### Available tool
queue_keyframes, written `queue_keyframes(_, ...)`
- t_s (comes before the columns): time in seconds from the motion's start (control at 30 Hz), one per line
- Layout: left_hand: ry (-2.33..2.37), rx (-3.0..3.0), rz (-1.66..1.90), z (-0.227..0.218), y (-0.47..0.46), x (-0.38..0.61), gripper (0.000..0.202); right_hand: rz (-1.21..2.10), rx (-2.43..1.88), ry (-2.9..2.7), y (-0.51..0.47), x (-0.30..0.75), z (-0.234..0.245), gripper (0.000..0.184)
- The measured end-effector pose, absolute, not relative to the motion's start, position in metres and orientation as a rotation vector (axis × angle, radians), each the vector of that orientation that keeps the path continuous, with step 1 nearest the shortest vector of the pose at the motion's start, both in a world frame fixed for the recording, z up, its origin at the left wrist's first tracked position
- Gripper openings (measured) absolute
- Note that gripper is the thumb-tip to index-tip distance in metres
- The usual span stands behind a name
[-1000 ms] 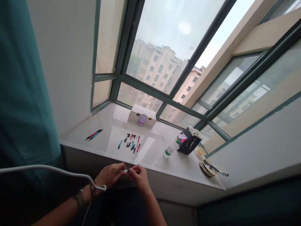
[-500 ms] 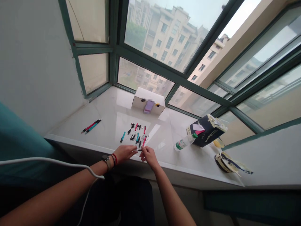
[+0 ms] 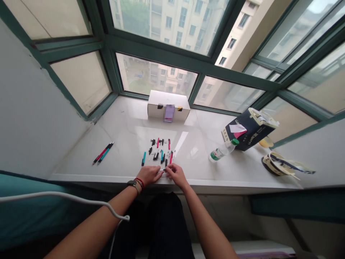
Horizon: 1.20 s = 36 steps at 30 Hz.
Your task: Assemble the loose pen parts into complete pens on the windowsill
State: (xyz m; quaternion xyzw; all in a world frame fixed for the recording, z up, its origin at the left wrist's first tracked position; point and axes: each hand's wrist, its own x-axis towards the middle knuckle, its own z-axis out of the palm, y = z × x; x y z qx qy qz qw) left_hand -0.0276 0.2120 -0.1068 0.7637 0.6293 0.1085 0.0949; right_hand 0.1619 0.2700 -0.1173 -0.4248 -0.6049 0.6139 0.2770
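Right hand (image 3: 175,174) pinching what looks like a dark pen part (image 3: 165,169); left hand (image 3: 150,175) just beside, grip I can't tell; pen pieces (image 3: 162,156) beyond both!

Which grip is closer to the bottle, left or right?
Right. The right grip is to the left of the bottle; the left grip is farther left, beyond the right one.

This looks like a home, an upper-floor flat: at twelve o'clock from the person (image 3: 169,226), a green-framed bay window (image 3: 161,54) wraps a marble-patterned sill (image 3: 129,126), and beyond the glass a residential block (image 3: 185,21) rises from ground well below us. A teal curtain (image 3: 16,216) at nine o'clock and a plain white wall (image 3: 27,108) at ten feel domestic too.
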Motion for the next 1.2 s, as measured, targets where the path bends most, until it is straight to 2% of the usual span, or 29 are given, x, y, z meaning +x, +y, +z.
queue_keyframes(0.67, 2.137, 2.167, 0.282, -0.107, 0.198, -0.01, 0.047, 1.447, -1.078, -1.684, 0.267, 0.156, -0.116, 0.022)
queue_keyframes(0.97, 2.158, 2.103, 0.316, -0.102, 0.199, -0.01, 0.043, 1.516, -1.11, -1.409, 0.268, 0.158, -0.116, 0.031)
queue_keyframes(1.2, 2.218, 2.046, 0.284, -0.102, 0.199, -0.009, 0.032, 1.36, -1.203, -0.833, 0.28, 0.161, -0.127, 0.037)
